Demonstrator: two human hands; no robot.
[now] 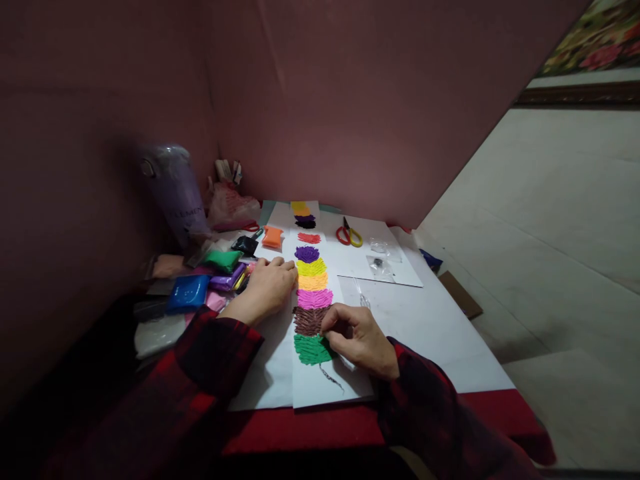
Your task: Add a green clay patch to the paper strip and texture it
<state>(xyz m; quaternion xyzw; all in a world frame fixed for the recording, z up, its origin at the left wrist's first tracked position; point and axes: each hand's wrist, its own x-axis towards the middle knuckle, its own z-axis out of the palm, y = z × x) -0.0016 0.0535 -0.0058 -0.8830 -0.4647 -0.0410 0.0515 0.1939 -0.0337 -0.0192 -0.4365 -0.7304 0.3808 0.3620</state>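
A long white card strip (pixel 305 393) lies lengthwise in front of me, covered with bands of textured modelling clay. From far to near come a red band (pixel 309 238), a purple one (pixel 307 254), then yellow, orange, pink, a brown band (pixel 311 321) and a green band (pixel 313 349). Below the green, a thin dark curved line (pixel 331 378) marks the card. My right hand (pixel 363 339) pinches thumb and forefinger at the right edge of the brown and green bands; anything between the fingertips is too small to name. My left hand (pixel 267 288) rests with fingers extended beside the strip's left edge.
Packets of coloured clay, including a blue packet (pixel 187 294) and a green packet (pixel 223 261), crowd the left side. An orange packet (pixel 272 237) lies farther back. Red-and-yellow-handled scissors (pixel 349 236) and a small clear bag (pixel 380 268) are right of the strip. A purple tumbler (pixel 177 193) stands back left.
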